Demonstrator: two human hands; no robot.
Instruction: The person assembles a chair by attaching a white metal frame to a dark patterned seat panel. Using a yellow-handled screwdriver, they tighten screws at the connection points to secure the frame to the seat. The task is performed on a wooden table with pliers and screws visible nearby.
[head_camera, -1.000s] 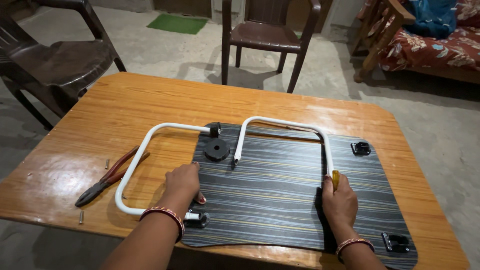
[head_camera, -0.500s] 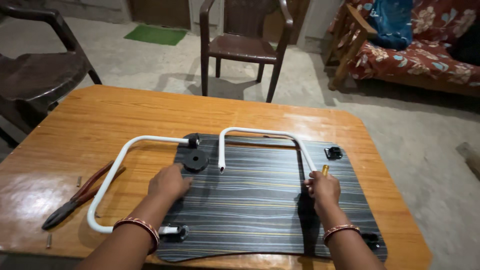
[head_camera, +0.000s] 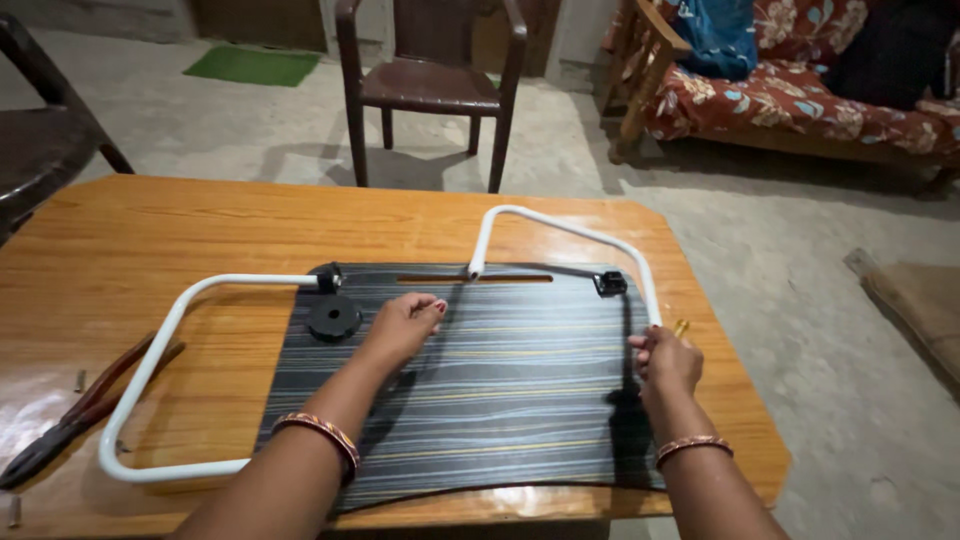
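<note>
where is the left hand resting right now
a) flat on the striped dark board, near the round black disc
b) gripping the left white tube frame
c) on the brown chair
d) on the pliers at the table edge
a: the left hand lies palm down on the striped board, just right of the round black disc; it touches neither the pliers nor the left white tube frame.
</note>
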